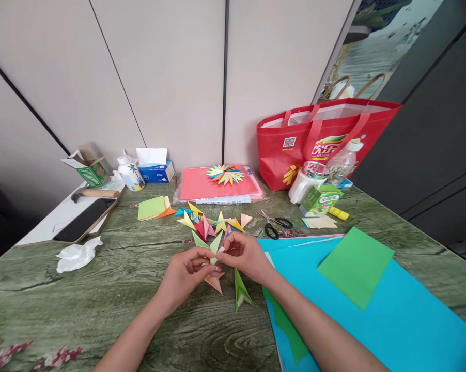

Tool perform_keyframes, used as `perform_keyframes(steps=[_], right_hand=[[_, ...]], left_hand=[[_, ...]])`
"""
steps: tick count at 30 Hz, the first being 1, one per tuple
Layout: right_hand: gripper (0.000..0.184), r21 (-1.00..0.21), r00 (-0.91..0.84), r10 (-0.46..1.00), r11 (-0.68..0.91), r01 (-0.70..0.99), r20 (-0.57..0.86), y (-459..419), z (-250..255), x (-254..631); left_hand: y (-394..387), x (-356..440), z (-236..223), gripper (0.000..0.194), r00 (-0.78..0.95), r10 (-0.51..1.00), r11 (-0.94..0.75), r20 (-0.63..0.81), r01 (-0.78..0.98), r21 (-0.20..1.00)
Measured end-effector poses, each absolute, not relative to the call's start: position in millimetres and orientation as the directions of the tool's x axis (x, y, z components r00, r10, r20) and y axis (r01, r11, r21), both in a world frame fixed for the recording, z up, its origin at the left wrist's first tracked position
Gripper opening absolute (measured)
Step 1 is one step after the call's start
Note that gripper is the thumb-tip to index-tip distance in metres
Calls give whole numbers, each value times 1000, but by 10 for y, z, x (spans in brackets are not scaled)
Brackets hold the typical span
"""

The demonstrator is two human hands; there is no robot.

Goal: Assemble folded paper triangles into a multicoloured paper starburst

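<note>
My left hand [189,272] pinches a light green folded paper piece [214,247] with pointed tips that stand up and away from me. My right hand [244,257] pinches the same piece from the other side, and its fingertips almost meet those of the left. Their fingers hide the middle of the fold. Just below the hands lie a peach folded piece [216,282] and a darker green folded piece [241,292]. Beyond them several coloured folded pieces [220,222] are scattered in a loose cluster.
A folded-paper wheel [225,174] rests on a red paper pack [194,186]. Scissors [274,225] lie near blue sheets [326,289] with a green square [357,267]. Behind stand a mug [303,187], bottle [342,164] and red bag [283,170]. At left are a hammer [97,193] and phone [84,219].
</note>
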State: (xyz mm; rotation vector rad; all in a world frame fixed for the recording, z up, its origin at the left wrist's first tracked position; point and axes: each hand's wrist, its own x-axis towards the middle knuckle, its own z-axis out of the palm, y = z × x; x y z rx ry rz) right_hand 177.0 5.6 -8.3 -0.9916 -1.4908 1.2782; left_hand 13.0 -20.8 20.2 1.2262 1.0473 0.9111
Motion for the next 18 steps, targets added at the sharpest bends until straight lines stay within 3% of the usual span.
perform_keyframes(steps=[10, 14, 18], right_hand=[[20, -992, -271, 955, 124, 7, 117, 54, -22, 1787], [32, -995, -275, 958, 66, -79, 86, 60, 39, 1801], [22, -989, -367, 928, 10, -149, 64, 43, 79, 1802]], left_hand=[[-232, 155, 113, 16, 241, 970, 4, -16, 48, 999], [-235, 149, 107, 12, 242, 969, -63, 42, 83, 995], [-239, 115, 72, 9, 183, 973, -181, 144, 208, 961]])
